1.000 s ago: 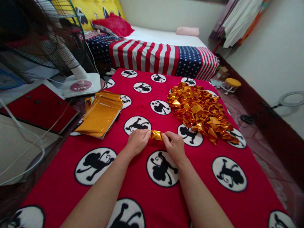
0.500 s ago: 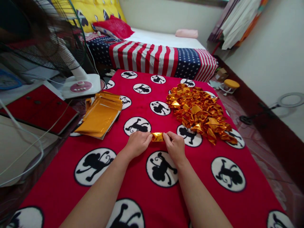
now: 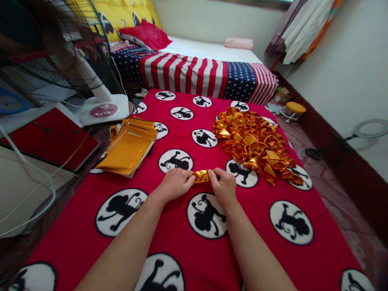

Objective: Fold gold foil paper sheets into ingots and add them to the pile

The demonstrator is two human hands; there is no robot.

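Observation:
A small shiny gold foil piece [image 3: 201, 176] is stretched between my two hands, over the red cloth with monkey prints [image 3: 242, 220]. My left hand [image 3: 177, 182] pinches its left end between thumb and fingers. At the other end, my right hand [image 3: 223, 185] is closed on the foil in the same way. Beyond my right hand lies a heap of folded gold foil pieces [image 3: 251, 141]. A stack of flat gold foil sheets [image 3: 129, 147] rests to the left, past my left hand.
A fan [image 3: 104, 108] stands at the left beside a red-topped cabinet [image 3: 50, 135], with white cables hanging nearby. Behind the table is a bed [image 3: 184, 72] with a striped cover. On the right floor are a yellow stool [image 3: 295, 107] and a ring-shaped stand [image 3: 371, 127].
The foil between my hands looks slightly more crumpled and tilted, its left end a little lower. Both hands have hardly moved.

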